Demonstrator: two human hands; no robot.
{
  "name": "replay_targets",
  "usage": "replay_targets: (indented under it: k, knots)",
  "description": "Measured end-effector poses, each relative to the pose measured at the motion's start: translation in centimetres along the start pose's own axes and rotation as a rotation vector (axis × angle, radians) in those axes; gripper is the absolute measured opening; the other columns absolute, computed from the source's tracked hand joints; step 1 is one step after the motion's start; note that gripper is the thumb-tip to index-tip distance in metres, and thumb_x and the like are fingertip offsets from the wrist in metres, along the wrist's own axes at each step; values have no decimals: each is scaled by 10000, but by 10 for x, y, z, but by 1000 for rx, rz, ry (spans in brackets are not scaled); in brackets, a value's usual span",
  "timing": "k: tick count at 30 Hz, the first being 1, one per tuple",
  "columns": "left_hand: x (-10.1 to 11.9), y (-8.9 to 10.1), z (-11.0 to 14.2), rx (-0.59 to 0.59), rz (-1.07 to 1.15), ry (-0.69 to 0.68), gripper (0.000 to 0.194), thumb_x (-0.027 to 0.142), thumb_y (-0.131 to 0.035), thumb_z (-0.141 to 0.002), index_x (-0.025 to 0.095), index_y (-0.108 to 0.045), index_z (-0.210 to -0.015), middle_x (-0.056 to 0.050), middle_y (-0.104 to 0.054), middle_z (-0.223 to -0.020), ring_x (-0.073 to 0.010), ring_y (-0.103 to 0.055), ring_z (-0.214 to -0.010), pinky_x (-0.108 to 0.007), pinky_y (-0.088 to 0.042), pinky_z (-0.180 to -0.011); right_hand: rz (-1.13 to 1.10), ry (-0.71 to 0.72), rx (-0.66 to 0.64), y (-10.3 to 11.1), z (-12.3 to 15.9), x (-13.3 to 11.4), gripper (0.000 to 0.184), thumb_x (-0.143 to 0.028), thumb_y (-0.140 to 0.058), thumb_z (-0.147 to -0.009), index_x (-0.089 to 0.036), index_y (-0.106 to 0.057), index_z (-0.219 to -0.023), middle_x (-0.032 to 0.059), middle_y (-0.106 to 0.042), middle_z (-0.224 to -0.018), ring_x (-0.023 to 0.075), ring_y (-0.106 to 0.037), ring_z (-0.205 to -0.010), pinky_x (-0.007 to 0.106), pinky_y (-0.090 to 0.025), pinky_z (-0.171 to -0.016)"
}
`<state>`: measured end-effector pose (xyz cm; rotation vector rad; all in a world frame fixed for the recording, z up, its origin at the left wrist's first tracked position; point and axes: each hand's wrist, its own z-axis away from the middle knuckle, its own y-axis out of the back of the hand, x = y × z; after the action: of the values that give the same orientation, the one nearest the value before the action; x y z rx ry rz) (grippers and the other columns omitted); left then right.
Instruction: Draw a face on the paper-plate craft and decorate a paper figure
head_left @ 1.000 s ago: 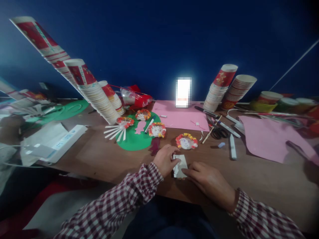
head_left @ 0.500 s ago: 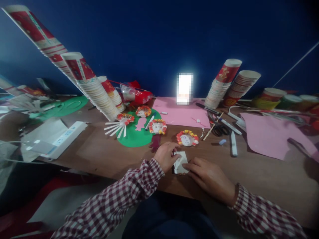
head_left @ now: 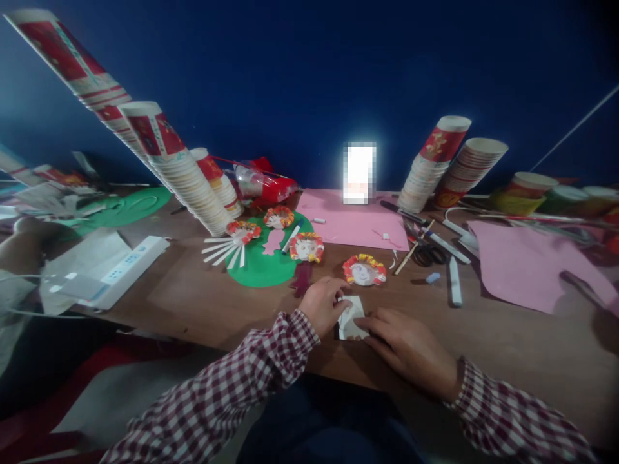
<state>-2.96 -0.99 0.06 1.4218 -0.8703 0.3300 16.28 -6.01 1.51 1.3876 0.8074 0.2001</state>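
White paper point(head_left: 354, 317) lies lengthwise from me, between my left hand point(head_left: 323, 303) and right hand point(head_left: 409, 346). Both touch it; whether pinching, I can't tell.

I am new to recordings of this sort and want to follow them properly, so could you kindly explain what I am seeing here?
There is no machine: these are a person's two bare hands, seen by one camera worn on the head, looking forward and down. The left hand and the right hand both touch a small, off-white, paper-like piece on the brown wooden table; whether the left pinches it is unclear. Just beyond lies a round face ornament with a red-and-yellow frilled rim. Farther left is a flat green sheet; to the right, a slim white marker. Red-and-white paper cups stand stacked towards the back.
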Motion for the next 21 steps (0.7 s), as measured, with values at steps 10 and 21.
replay_targets:
  k: [10,21]
  knots:
    - [-1,2,2,55,-12,7,136,177,-675,-701,161,-568,-783,14,-542,-791,-77,-468,-558,-237,-429,-610,-13,4,-1,1,0,0,267,-198,-487,-872,-234,-583,-1119,51,-608,-921,179,-580,-844,288,-450,-721]
    - [-1,2,8,60,-26,-110,88,150,-656,-750,160,-597,-684,-10,-545,-760,-118,-518,-692,-224,-432,-636,-23,0,-21,2,0,-2,266,-202,-476,-882,-234,-579,-1126,54,-608,-932,187,-577,-874,296,-455,-734]
